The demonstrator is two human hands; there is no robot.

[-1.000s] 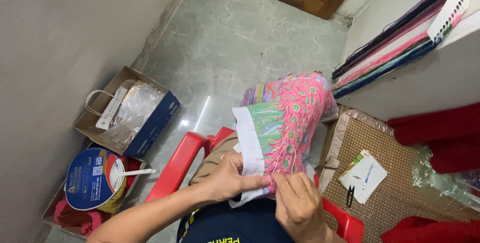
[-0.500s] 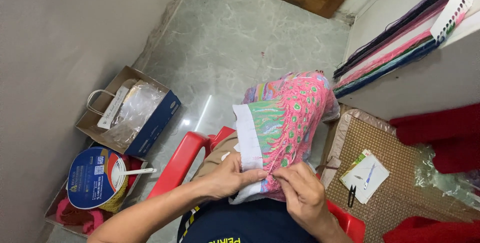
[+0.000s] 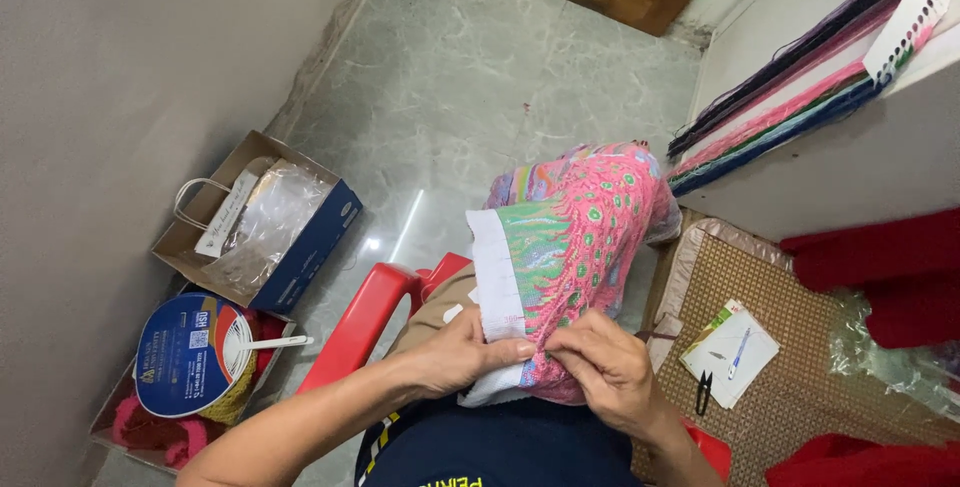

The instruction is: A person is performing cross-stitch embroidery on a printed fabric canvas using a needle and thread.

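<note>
Cloth: a pink and green embroidered cloth (image 3: 575, 247) is lying draped over the person's raised knee, its white unworked border (image 3: 497, 287) hanging on the near side toward the lap.
Left hand: the left hand (image 3: 455, 352) is pressing flat on the white border, thumb and fingers pinning the fabric against the leg, clamped lightly rather than clenched.
Right hand: the right hand (image 3: 605, 367) is pinching at the pink edge, fingertips drawn together on the weave; whether a needle is between them is too small to tell.
Handling: it is looking soft, light and floppy, folding wherever it is unsupported, so I judge it is wanting one hand holding it taut while the other works. The stitched part is probably denser and a little stiffer than the plain border.
Where to hold: the white border and the near hem are offering the safest grip, away from the fine stitching.
Around: a red plastic chair (image 3: 365, 322) is sitting under the person; small snips (image 3: 703, 392) and a notepad with a pen (image 3: 730, 352) are resting on a woven mat (image 3: 800, 387) to the right; hanks of coloured thread (image 3: 790, 97) are hanging against the white ledge.
</note>
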